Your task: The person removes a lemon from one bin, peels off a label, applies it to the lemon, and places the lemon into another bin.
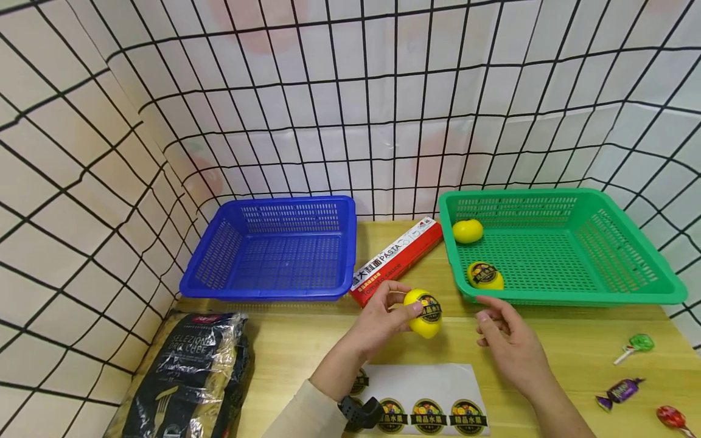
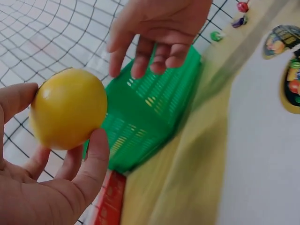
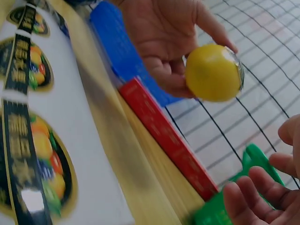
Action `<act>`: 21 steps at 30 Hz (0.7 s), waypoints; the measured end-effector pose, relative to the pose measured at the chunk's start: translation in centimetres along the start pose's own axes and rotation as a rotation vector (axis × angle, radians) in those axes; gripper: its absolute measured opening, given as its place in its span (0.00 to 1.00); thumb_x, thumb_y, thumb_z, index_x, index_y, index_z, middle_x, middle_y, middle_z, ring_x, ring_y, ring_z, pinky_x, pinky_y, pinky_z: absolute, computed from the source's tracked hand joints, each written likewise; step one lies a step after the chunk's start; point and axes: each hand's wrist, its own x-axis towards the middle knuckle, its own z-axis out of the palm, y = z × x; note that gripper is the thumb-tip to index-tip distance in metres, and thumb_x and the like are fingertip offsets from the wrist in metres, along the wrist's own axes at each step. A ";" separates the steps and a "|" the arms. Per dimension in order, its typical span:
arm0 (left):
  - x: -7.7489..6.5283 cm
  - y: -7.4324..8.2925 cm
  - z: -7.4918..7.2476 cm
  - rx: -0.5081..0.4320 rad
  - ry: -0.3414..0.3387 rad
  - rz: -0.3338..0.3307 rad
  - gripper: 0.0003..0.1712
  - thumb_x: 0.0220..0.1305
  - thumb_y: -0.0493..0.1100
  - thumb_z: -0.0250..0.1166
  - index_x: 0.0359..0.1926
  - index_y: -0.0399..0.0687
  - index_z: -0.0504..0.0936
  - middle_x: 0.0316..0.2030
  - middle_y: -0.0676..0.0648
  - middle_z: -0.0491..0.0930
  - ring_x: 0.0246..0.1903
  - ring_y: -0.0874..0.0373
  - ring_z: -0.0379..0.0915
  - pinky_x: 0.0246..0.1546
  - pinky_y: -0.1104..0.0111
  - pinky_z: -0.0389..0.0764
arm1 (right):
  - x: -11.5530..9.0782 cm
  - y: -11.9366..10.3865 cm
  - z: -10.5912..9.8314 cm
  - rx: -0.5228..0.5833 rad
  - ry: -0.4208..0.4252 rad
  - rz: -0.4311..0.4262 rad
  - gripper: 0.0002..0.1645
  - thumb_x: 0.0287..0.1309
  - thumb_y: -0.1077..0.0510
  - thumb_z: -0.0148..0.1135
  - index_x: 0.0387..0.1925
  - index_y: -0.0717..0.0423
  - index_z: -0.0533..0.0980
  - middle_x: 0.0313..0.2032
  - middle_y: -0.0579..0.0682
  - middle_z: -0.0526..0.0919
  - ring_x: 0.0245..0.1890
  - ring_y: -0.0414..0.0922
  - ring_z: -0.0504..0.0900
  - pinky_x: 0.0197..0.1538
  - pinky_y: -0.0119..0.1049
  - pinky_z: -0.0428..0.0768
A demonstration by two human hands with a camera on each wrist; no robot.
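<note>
My left hand [image 1: 378,322] holds a yellow lemon [image 1: 424,325] between thumb and fingers, above the table. A round black and gold fruit sticker [image 1: 429,308] is on the lemon's side. My right hand [image 1: 512,347] is apart from it, fingers loosely bent and holding nothing, just in front of the green basket [image 1: 569,296]. In that basket lie one lemon [image 1: 468,231] at the back left and a stickered lemon [image 1: 486,276] at the front left. Below my hands lies a white sticker sheet [image 1: 416,377] with several round fruit stickers, partly covered by my left forearm.
A blue basket [image 1: 268,294] stands at the back left. Between the baskets lies a red and white pasta box [image 1: 397,261]. A black pasta bag [image 1: 186,371] is at the front left. A green lollipop [image 1: 641,342], a purple-wrapped candy [image 1: 621,391] and a red lollipop [image 1: 671,417] lie at the right.
</note>
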 end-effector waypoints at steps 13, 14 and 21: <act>5.2 4.5 3.4 0.275 0.015 0.218 0.32 0.58 0.43 0.77 0.61 0.60 0.74 0.53 0.54 0.78 0.47 0.65 0.82 0.45 0.72 0.84 | 0.8 2.4 -4.3 0.258 0.386 0.301 0.31 0.73 0.53 0.59 0.72 0.41 0.60 0.43 0.40 0.68 0.34 0.31 0.77 0.36 0.21 0.82; 5.7 4.7 3.7 0.340 0.023 0.248 0.34 0.58 0.45 0.77 0.64 0.61 0.74 0.54 0.54 0.78 0.48 0.65 0.80 0.45 0.73 0.84 | 0.9 2.5 -4.6 0.306 0.413 0.333 0.32 0.72 0.53 0.60 0.72 0.40 0.60 0.44 0.41 0.68 0.33 0.32 0.77 0.35 0.21 0.82; 9.3 5.6 5.3 0.796 0.062 0.312 0.34 0.60 0.55 0.76 0.66 0.61 0.78 0.58 0.57 0.79 0.49 0.63 0.74 0.39 0.78 0.77 | 1.6 3.2 -5.8 0.417 0.487 0.418 0.36 0.69 0.52 0.63 0.72 0.38 0.58 0.47 0.42 0.63 0.29 0.33 0.77 0.31 0.22 0.82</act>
